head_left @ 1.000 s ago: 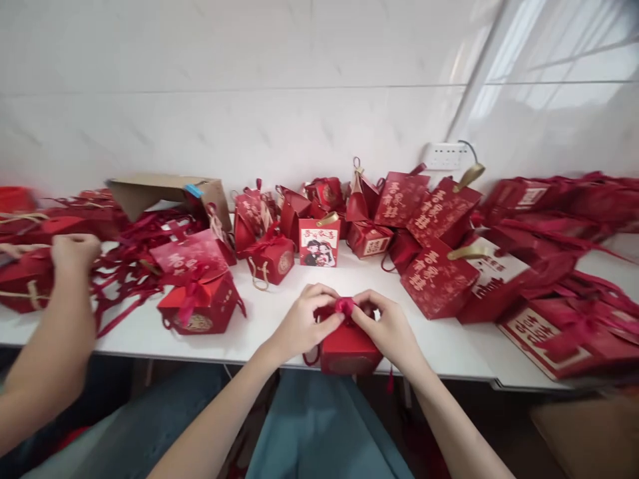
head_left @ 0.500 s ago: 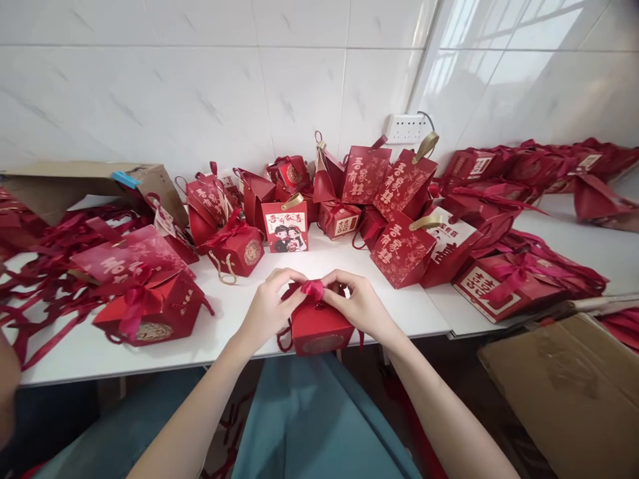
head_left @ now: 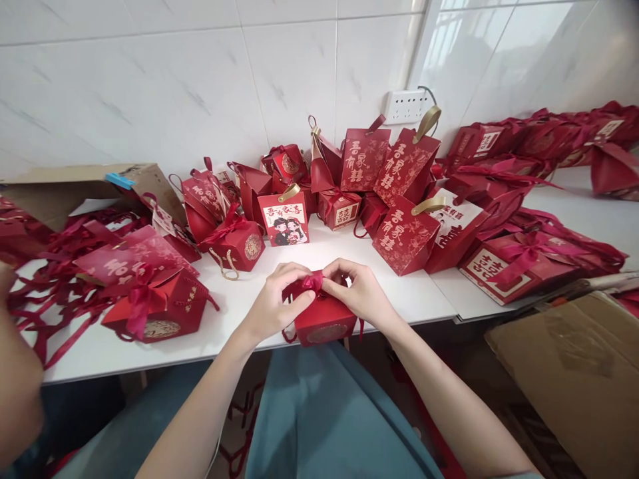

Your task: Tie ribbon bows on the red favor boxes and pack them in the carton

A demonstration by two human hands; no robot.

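Observation:
A small red gift box (head_left: 324,320) sits at the front edge of the white table, a round emblem on its near side. On its top is a dark pink ribbon bow (head_left: 313,282). My left hand (head_left: 283,297) grips the bow from the left, thumb and fingers pinched at its knot. From the right, my right hand (head_left: 355,289) pinches the same ribbon between thumb and index finger. Ribbon or cord ends hang down on both sides of the box.
Many red gift boxes (head_left: 404,233) line the back of the white table (head_left: 249,299). Loose ribbons (head_left: 60,293) and a ribboned box (head_left: 164,306) lie left. A person's arm (head_left: 17,379) shows at the left edge. Cardboard (head_left: 574,372) stands at the right.
The view has shifted slightly. My left thumb has moved over the front of the bow. The other person's arm at the left edge reaches further into view.

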